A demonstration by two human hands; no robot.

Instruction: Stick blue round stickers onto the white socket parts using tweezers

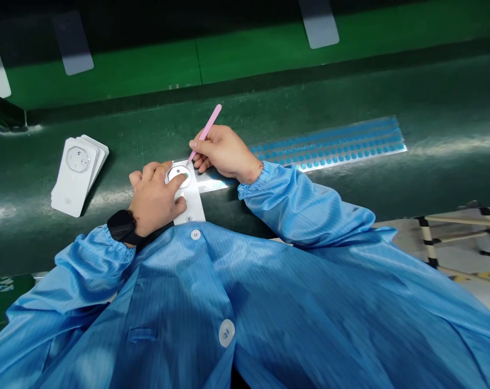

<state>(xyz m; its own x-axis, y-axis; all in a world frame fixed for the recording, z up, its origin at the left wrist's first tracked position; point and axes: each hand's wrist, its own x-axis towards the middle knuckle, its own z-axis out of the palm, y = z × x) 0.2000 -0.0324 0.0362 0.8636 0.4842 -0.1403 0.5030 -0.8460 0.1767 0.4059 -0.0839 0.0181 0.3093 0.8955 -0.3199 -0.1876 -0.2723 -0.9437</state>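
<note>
A white rounded panel (192,202) lies on the green worktop against the front of my coat, with an octagonal recess (175,172) near its far end. My left hand (155,192) holds the panel down from the left, its fingers bent and a fingertip pressed in the recess by a small blue dot (187,175). Pink tweezers (206,129) are pinched in my right hand (222,151), their tips at the recess's right edge. Under my right wrist runs a clear strip of blue round stickers (334,146); its left end is partly hidden by the hand and panel.
A fanned stack of similar white panels (76,175) sits on the worktop (135,127) to the left. More panels lie beyond on the bright green surface, one at upper left (75,46) and one at upper right (320,24). A pole rack (459,227) stands at right.
</note>
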